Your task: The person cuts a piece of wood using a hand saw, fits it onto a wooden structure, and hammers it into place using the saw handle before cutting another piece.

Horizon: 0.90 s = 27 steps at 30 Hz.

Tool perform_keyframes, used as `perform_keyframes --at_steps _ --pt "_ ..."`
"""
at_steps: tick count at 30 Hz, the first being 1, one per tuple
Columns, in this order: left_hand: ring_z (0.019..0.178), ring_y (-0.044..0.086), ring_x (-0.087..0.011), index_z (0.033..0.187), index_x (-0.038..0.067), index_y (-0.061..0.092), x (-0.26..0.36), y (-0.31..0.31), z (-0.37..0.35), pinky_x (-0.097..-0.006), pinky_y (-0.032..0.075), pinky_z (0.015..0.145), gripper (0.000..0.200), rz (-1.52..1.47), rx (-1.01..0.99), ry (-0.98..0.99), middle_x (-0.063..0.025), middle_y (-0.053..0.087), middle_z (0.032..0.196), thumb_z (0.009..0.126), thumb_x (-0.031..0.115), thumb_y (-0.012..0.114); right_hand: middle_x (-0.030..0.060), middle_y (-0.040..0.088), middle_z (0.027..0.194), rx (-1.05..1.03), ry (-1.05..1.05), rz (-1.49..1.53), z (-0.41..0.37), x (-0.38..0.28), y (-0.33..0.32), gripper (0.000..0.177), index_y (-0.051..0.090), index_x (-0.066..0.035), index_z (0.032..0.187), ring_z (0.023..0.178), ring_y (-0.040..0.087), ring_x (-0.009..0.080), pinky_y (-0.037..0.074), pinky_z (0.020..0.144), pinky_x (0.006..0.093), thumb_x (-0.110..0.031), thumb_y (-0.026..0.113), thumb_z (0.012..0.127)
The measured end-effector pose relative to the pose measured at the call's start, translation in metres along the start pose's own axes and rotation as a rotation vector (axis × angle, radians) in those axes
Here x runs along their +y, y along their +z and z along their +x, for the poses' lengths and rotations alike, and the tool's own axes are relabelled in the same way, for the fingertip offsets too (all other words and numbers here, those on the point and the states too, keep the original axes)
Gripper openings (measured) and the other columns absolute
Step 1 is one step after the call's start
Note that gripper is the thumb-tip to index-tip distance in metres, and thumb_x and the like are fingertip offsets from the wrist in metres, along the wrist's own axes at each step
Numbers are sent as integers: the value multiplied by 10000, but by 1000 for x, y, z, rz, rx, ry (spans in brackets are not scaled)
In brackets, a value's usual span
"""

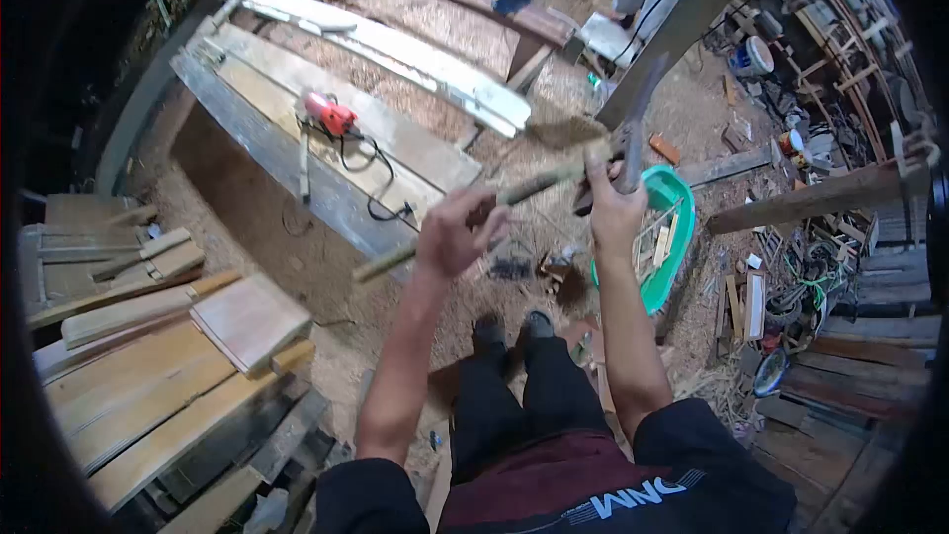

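My left hand (458,230) is closed around a long, thin wooden stick (542,184). The stick slants from lower left, beside my forearm, up to the right. At its upper end, my right hand (617,206) grips a dark, curved, blade-like tool (638,129) that points upward; blur hides its exact kind. My right thumb lies close to the stick's end, and whether it touches cannot be made out. Just beyond my right forearm, a green plastic basin (657,289) sits on the ground with light wooden strips (664,242) inside.
Planks on a low bench (341,203) carry a red power tool (331,115) with a black cord. A white board (395,47) lies behind. Stacked boards (148,376) stand at left. A wooden post (682,25) rises ahead, and a beam (820,200) crosses at right near scattered clutter.
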<state>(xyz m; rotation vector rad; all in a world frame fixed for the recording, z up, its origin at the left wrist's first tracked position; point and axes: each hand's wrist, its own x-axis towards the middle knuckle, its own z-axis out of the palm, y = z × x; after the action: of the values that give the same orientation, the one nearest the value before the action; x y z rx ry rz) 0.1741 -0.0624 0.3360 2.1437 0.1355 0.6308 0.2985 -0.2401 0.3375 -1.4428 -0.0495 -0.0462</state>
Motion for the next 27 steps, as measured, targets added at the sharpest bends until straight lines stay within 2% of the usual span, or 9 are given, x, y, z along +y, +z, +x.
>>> perform_keyframes --at_steps 2,5,6,9,13,17,18,22,27 --pt "638 639 -266 917 14 675 44 -19 -9 -335 498 584 226 28 -12 0 -132 658 756 811 181 785 -45 535 703 9 -4 -73 -18 -45 -3 268 552 -90 781 562 463 34 360 506 206 -178 794 854" --pt "638 666 -275 893 18 667 98 -37 -24 -342 514 596 238 47 12 -4 -129 676 738 799 197 793 -57 531 707 -10 142 122 -45 -102 -13 192 642 -62 875 572 463 31 359 508 212 -194 781 866" --pt "633 682 -249 875 24 661 116 -44 -25 -336 521 596 224 105 5 18 -123 681 713 807 197 785 -51 567 726 -16 145 130 -50 -110 -22 196 676 -39 977 604 512 39 402 523 229 -196 752 888" --pt "645 665 -308 847 58 648 159 -52 -27 -397 523 602 245 -1 -14 2 -107 662 714 832 279 753 -30 605 750 -43 73 308 -73 -177 -34 154 671 -43 962 628 561 51 451 542 237 -171 730 902" --pt "635 663 -309 849 58 647 212 -55 -21 -395 515 578 247 94 -14 87 -115 663 717 823 272 766 -11 631 769 -34 10 377 -79 -223 -68 141 664 -30 963 634 589 69 483 560 239 -151 714 910" --pt "639 660 -326 853 54 649 252 -44 -14 -403 516 581 208 4 94 357 -121 671 733 815 218 771 -6 647 783 -40 -126 408 -84 -264 -97 150 671 -22 971 629 594 74 481 563 233 -151 715 909" --pt "608 625 -167 872 -2 637 264 -42 -15 -308 470 540 179 -34 88 411 -94 665 723 843 132 752 -5 649 784 -40 -159 399 -84 -271 -107 155 672 -21 972 630 595 73 482 566 232 -154 719 907" --pt "622 569 -57 962 3 640 300 -37 -23 -251 441 554 161 -301 -266 4 -1 645 708 900 138 700 0 656 798 -14 -228 328 -103 -300 -141 184 675 -17 983 639 597 69 484 575 233 -167 737 897" --pt "641 609 -84 987 -4 649 325 -30 -43 -255 466 591 153 -355 -295 123 -47 664 717 925 136 658 -15 640 790 34 -251 378 -124 -315 -169 168 668 -39 944 633 587 64 478 577 229 -178 748 894"
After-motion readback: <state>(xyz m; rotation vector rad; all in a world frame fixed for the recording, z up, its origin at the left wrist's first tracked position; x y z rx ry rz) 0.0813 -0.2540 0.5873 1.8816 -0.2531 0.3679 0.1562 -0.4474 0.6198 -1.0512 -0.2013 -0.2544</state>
